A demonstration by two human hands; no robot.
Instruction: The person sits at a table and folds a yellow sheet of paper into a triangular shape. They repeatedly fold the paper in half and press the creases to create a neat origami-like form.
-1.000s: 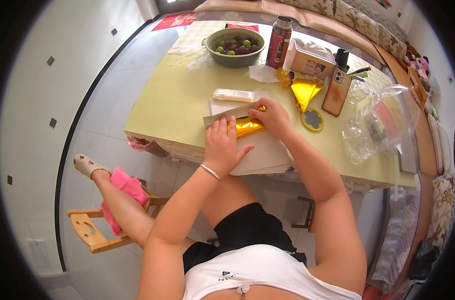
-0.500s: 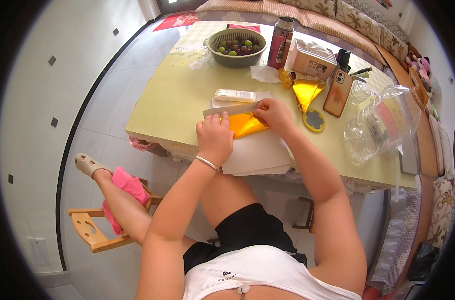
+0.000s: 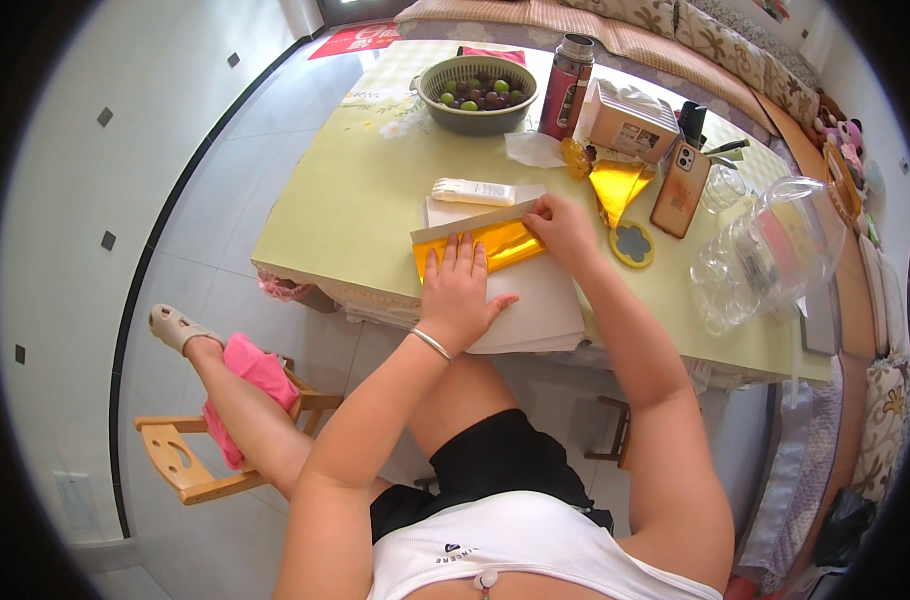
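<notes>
In the head view, take the gold sheet [image 3: 505, 243] as the hub of the clock, with twelve pointing straight away from you. It lies across the near side of the table [image 3: 345, 210], a dull grey strip running along its far edge, and overlaps the white paper [image 3: 535, 318], which reaches out beneath it toward five.

Your left hand [image 3: 460, 288] comes in from six, laid flat with fingers spread on the gold and thumb held out to the side; it presses and is not closed around anything. Your right hand [image 3: 563, 228], at three, pinches the sheet's right end between thumb and fingers. A pale bracelet [image 3: 432, 344] circles your left wrist.

At twelve, just beyond the sheet, a slim white object [image 3: 473, 191] rests on paper; farther out at twelve stands a grey-green basket [image 3: 460, 122] of dark and green round fruit [image 3: 485, 95]. The red flask [image 3: 567, 90] stands upright at one. At two you have a gold cone [image 3: 620, 185], with a phone [image 3: 680, 190] beyond it, a little nearer three. At three, past your right hand, lies a yellow-rimmed disc [image 3: 615, 240], and well apart, a crumpled clear plastic container [image 3: 750, 265].
</notes>
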